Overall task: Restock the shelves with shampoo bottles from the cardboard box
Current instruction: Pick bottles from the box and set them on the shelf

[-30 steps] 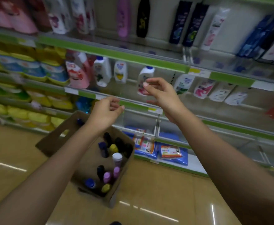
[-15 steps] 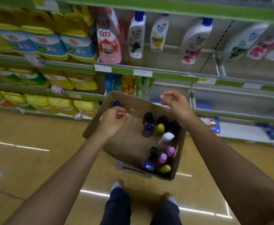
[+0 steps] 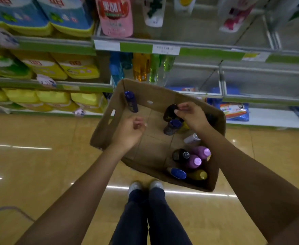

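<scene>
matt cardboard box point(image 3: 163, 96), glossy plastic bottles point(image 3: 194, 161), polished floor point(image 3: 39, 165)

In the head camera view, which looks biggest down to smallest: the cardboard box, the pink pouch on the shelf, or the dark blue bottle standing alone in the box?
1. cardboard box
2. pink pouch, though cut off by the top edge
3. dark blue bottle

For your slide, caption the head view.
Right hand reaches a black bottle in the cardboard box; left hand hovers empty.

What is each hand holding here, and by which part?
Right hand grips the black bottle at its top. Left hand holds nothing, loosely curled.
</scene>
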